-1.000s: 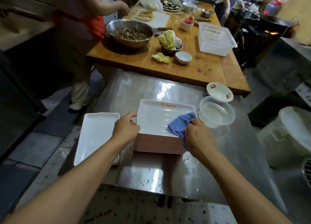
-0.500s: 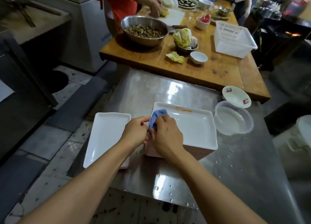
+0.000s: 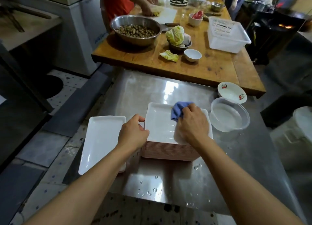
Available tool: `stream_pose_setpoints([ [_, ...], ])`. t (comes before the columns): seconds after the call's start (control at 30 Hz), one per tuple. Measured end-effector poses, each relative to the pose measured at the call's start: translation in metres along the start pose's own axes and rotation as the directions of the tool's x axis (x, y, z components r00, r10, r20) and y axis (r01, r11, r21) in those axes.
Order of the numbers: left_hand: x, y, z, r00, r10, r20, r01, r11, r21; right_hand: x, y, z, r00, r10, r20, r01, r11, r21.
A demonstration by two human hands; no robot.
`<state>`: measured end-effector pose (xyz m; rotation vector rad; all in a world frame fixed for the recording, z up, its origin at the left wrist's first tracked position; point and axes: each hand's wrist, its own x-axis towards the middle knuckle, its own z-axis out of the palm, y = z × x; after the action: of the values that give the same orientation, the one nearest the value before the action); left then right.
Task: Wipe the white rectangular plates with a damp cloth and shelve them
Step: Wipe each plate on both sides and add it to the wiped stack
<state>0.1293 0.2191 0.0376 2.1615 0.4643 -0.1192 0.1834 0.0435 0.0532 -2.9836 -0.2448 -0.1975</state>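
Stack of plates (image 3: 168, 152) sits mid-table (image 3: 244, 157), near the front edge. Right hand (image 3: 192, 125) rests on the top plate (image 3: 160, 123), pressing a cloth (image 3: 179, 111) toward its far side. Left hand (image 3: 133, 133) holds the stack's left edge. Single plate (image 3: 101, 140) lies just left of the stack, overhanging the table's left edge. Tub of water (image 3: 229, 115) just right of the stack; small bowl (image 3: 231, 92) right behind the tub. Wooden table (image 3: 211, 69) butts on behind: big bowl (image 3: 135, 29) far left, basket (image 3: 226, 34) far right, cabbage (image 3: 175, 35) and a cup (image 3: 192, 54) between.
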Motion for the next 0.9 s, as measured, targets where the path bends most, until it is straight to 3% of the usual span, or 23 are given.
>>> stream_pose_setpoints([
  [0.1,0.000,-0.001,0.001,1.000,-0.001,0.001,0.001,1.000,-0.016,-0.003,0.030,-0.010,0.997,0.080,-0.003,-0.080,0.995,-0.064],
  [0.2,0.000,-0.002,0.001,1.000,0.002,-0.001,-0.002,0.999,-0.032,-0.015,0.035,-0.013,0.999,0.015,0.036,-0.011,0.994,-0.105],
  [0.4,-0.002,-0.007,0.005,1.000,0.009,0.020,-0.006,0.991,-0.136,-0.030,0.009,0.007,0.998,0.039,0.052,-0.049,0.976,0.212],
  [0.5,-0.005,-0.010,0.007,0.999,0.006,0.039,0.002,0.980,-0.198,-0.022,-0.023,0.016,0.996,-0.057,0.062,0.026,0.909,0.416],
  [0.6,-0.009,-0.010,0.005,0.998,0.007,0.063,0.011,0.961,-0.277,-0.025,-0.050,0.018,0.976,-0.214,0.045,0.168,0.866,0.471],
  [0.8,-0.015,-0.008,0.006,0.997,0.027,0.071,-0.004,0.954,-0.301,-0.051,-0.047,0.007,0.932,-0.348,0.107,0.266,0.851,0.453],
  [0.9,-0.015,-0.006,0.008,0.998,0.066,0.005,-0.064,0.988,-0.143,-0.059,-0.033,0.004,0.920,-0.375,0.110,0.315,0.878,0.360],
])
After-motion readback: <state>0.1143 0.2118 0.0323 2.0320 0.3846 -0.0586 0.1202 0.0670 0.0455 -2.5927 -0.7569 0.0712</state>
